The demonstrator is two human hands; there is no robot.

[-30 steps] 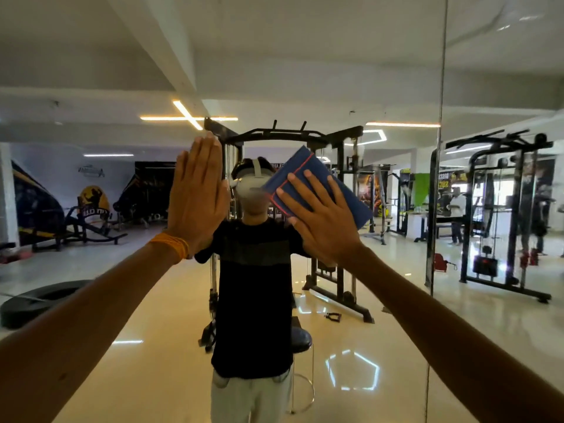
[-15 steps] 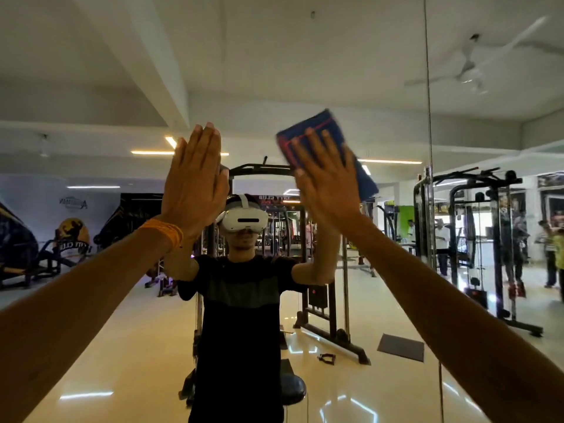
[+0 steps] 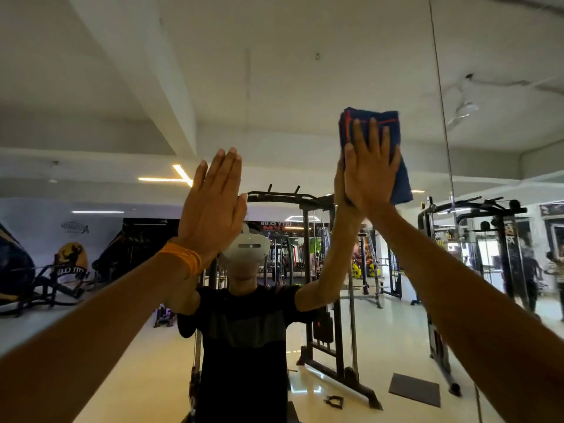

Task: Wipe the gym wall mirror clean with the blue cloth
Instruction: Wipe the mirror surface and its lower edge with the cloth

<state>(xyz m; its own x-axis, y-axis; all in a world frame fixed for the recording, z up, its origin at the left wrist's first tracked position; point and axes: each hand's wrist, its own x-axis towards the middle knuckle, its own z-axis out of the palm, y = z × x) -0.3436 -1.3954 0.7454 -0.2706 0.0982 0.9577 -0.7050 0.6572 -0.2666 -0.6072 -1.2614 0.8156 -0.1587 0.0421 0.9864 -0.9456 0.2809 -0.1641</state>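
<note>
Gym mirror point(image 3: 290, 87), right hand point(image 3: 370, 169) flat, pressing blue cloth point(image 3: 393, 141), left hand point(image 3: 213, 206) flat beside.

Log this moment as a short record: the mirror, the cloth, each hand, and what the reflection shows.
mirror: wall panel, vertical seam toward the right
blue cloth: folded, red stitching, flat on the glass just left of the seam
right hand: fingers straight, pressing the cloth to the glass
left hand: flat, fingers straight, palm toward the glass, lower than the cloth; orange wristband
reflection: person wearing a white headset, cable machine behind them
</note>
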